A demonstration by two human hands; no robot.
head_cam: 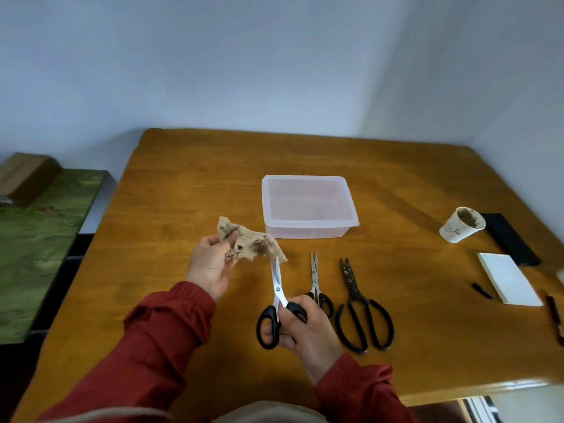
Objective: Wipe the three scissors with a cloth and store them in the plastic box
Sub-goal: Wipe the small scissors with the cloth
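Soft even daylight, faint shadows, wide-angle edge bending, perhaps slightly soft focus

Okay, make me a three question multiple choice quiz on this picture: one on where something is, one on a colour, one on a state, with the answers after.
1. Where is the cloth?
A) gripped in the left hand
B) on the floor
C) hung on a hook

2. What colour are the handles of the scissors held in the right hand?
A) red
B) black
C) white

3. What state is the plastic box in?
A) open
B) tipped on its side
C) shut, with the lid on

Answers:
1 A, the left hand's fingers curl into the crumpled cloth above the table.
2 B, black loops show around the right hand's grip.
3 C, the lid lies flat across the whole top.
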